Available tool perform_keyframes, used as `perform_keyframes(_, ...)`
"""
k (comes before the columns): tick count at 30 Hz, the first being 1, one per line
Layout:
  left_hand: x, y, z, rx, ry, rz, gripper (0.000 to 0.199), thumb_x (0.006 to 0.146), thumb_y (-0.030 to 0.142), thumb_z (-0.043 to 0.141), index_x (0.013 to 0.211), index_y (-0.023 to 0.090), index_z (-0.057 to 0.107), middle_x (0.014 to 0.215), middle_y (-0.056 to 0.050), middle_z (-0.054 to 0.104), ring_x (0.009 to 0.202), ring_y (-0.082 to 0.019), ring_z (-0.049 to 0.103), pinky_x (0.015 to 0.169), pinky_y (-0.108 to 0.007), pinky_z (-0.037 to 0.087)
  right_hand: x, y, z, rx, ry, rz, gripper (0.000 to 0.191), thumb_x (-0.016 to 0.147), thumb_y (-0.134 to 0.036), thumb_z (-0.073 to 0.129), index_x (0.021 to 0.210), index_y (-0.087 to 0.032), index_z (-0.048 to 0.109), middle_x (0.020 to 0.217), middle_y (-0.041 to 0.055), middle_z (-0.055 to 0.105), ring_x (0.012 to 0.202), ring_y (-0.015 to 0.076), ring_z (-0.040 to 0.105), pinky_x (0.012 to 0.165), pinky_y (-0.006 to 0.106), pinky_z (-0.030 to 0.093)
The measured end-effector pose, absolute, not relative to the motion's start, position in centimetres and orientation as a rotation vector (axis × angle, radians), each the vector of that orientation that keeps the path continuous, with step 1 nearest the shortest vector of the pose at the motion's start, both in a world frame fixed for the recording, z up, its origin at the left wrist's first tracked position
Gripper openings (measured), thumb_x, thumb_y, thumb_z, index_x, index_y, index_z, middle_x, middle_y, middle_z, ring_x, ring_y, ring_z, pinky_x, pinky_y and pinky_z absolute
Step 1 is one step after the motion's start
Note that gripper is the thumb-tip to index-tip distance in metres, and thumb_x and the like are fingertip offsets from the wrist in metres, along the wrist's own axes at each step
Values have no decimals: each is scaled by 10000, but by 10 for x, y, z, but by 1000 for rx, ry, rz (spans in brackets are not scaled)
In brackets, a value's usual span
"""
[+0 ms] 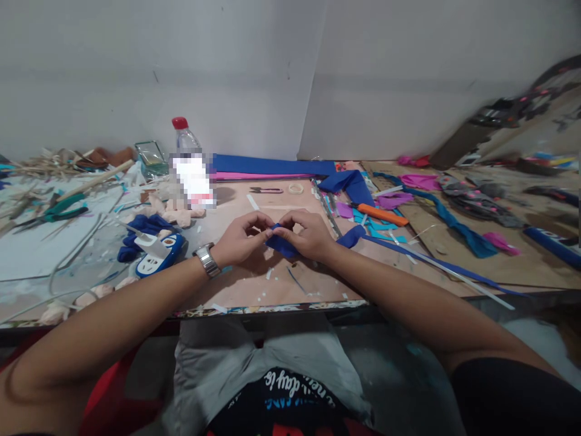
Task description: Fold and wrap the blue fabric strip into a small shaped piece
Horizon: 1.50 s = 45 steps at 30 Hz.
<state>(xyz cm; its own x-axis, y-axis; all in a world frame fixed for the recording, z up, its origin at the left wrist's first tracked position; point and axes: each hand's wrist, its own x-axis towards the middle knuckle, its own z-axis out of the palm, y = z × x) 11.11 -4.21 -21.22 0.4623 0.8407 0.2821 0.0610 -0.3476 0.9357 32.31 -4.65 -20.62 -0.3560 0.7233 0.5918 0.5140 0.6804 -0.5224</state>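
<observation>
Both my hands meet over the middle of the table, pinching one piece of blue fabric. My left hand, with a metal watch at the wrist, grips its left end between thumb and fingers. My right hand closes on the upper right side, thumb toward the other thumb. A further strip of blue fabric shows just past my right wrist; whether it joins the held piece is hidden. Beyond the hands lie thread snips and a roll of tape.
At left are a blue power strip with a plugged-in charger, green-handled pliers and thin sticks. A red-capped bottle stands behind. Rightward lie an orange cutter, a white stick, and coloured fabric scraps. The wall bounds the back.
</observation>
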Motion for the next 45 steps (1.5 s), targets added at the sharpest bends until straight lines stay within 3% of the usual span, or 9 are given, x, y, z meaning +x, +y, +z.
perform_keyframes(10,106,-38,-213,1801,755,983,343,872,479,748,963,149,760,964,-97,761,867,-187,682,813,-307,538,323,-45,-210,-937,-2070,307,539,904,-689,636,675,-205,686,629,10,691,639,162,606,731,321,437)
perform_keyframes(18,107,-40,-210,1752,706,929,324,889,458,711,921,135,717,870,-61,721,784,-153,630,779,-283,508,323,-44,-209,-941,-2084,295,553,917,-686,619,656,-201,670,614,9,679,633,158,598,739,321,431)
perform_keyframes(28,107,-36,-212,1613,767,968,310,846,454,717,862,147,678,805,-16,658,740,-140,575,729,-262,475,324,-48,-205,-919,-2119,278,305,936,-484,681,812,-208,712,759,26,740,715,181,646,766,332,459)
perform_keyframes(34,106,-35,-212,1670,744,975,317,858,456,726,870,139,723,809,-35,699,744,-147,603,749,-271,490,323,-49,-204,-945,-2082,286,259,912,-454,722,831,-209,705,773,19,738,729,182,659,793,339,468)
perform_keyframes(40,104,-36,-211,1756,753,973,386,887,526,705,872,143,750,862,-63,742,789,-164,640,788,-286,501,323,-49,-205,-908,-2088,338,265,933,-420,699,1119,-233,720,796,3,733,739,175,664,780,319,486)
perform_keyframes(45,105,-35,-212,1756,733,945,426,900,558,683,886,136,740,849,-56,735,782,-159,633,783,-282,501,323,-48,-205,-862,-2115,323,211,960,-395,670,1063,-225,740,897,33,768,785,184,673,814,332,485)
